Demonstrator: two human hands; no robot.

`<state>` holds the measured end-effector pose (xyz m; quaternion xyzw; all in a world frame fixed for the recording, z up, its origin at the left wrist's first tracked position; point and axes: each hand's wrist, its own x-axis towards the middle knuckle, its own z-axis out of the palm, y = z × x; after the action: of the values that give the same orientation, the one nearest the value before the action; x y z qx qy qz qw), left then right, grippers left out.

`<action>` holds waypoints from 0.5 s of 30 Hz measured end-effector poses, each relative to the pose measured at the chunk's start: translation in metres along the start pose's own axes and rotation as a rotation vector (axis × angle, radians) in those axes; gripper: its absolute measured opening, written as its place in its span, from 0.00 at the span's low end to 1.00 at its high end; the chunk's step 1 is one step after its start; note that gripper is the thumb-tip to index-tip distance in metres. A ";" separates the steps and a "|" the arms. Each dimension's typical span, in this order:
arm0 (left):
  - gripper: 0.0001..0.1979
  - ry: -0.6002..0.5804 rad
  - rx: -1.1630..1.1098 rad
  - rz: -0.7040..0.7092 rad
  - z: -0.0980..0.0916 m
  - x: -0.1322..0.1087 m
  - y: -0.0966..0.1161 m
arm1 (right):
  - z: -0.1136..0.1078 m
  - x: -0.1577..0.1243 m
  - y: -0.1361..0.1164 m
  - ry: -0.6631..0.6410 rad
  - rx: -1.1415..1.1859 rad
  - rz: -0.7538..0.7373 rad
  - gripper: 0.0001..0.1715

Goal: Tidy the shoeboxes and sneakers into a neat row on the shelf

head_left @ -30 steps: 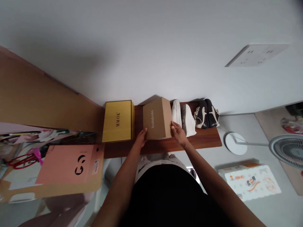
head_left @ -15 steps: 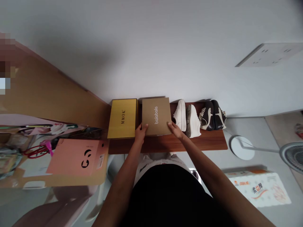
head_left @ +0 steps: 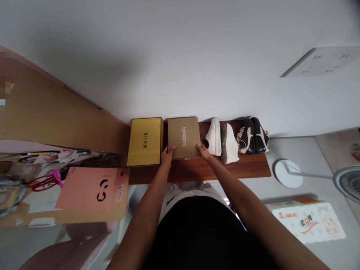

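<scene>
- Two thumbs lie over the near corners of the brown box (head_left: pixel 181 133), with the other fingers bent down its sides.
- The left hand (head_left: pixel 167 156) grasps the near left corner; whether its fingers also brush the yellow box (head_left: pixel 139 150) cannot be told.
- The right hand (head_left: pixel 204 152) grasps the near right corner, apart from the white shoes.
- The brown box, marked "balabala", is at the wooden board (head_left: pixel 225 171), between the yellow box and the white shoes; its underside is hidden.
- The yellow box, marked "MMOK", sits just beside it on the left, a narrow gap between them.
- To the right, one white shoe (head_left: pixel 216 139) stands near another white shoe (head_left: pixel 232 146), whose grey sole shows.
- Farther right, a pair of dark shoes (head_left: pixel 247 138) with cream trim sits side by side near the board's end.
- Left of the board, a pink box (head_left: pixel 84 187) lies flat on cardboard.
- Well to the right, a fan (head_left: pixel 350 183) and a white printed pack (head_left: pixel 309 223) are on the floor side.
</scene>
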<state>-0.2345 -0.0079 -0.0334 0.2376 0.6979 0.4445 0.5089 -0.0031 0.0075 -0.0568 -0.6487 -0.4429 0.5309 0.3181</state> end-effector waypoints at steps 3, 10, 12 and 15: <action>0.29 0.008 0.023 -0.004 0.002 0.001 0.000 | 0.001 0.003 0.004 -0.022 -0.038 0.013 0.43; 0.28 0.078 0.307 0.071 0.003 -0.006 0.015 | 0.001 -0.006 -0.014 0.018 -0.206 -0.043 0.40; 0.30 0.173 0.439 0.195 0.006 -0.017 0.023 | -0.014 -0.019 -0.017 0.072 -0.217 -0.077 0.40; 0.31 0.174 0.496 0.428 0.025 -0.041 0.032 | -0.057 -0.048 -0.006 0.180 -0.161 -0.134 0.37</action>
<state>-0.2001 -0.0148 0.0124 0.4563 0.7599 0.3766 0.2694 0.0491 -0.0304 -0.0189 -0.6860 -0.4961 0.4109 0.3384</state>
